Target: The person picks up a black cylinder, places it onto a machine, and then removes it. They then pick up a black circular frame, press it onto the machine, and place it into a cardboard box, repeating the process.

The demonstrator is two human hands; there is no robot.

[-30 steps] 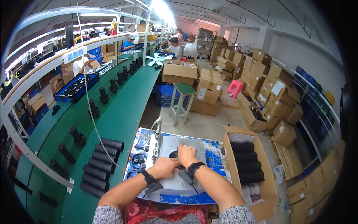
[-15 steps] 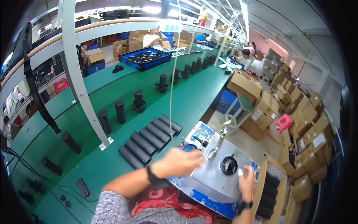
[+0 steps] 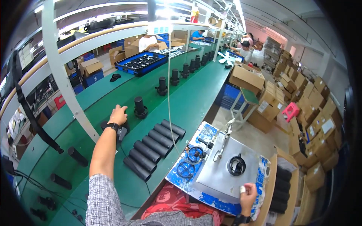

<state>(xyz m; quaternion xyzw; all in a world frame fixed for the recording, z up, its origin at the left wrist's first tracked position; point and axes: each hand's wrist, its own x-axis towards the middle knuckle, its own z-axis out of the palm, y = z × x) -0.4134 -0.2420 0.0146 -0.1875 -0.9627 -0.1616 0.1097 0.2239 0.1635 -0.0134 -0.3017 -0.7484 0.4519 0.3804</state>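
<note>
My left hand [image 3: 119,114] reaches out over the green bench with its fingers apart, above dark shapes partly hidden by the hand and wrist. Just past it stands a black cylinder on a ringed base [image 3: 140,107]. To the right of my left forearm, a row of black tubes [image 3: 151,147] lies side by side. My right hand [image 3: 248,193] hovers by the near right corner of a grey metal box [image 3: 217,177], fingers loosely bent and nothing seen in them. White wrapping covers its thumb tip. A black ring fixture [image 3: 236,165] sits on top of the box.
Black wheel-like rings [image 3: 186,169] lie on the blue-and-white board left of the metal box. A carton of black tubes [image 3: 279,188] stands at the right. A white cord [image 3: 169,94] hangs over the bench. Farther off are a blue tray [image 3: 141,62] and co-workers.
My left hand has swung from beside the metal box out left across the bench. My right hand has drawn back from the ring fixture toward me, its fingers more bent. The view has shifted slightly.
</note>
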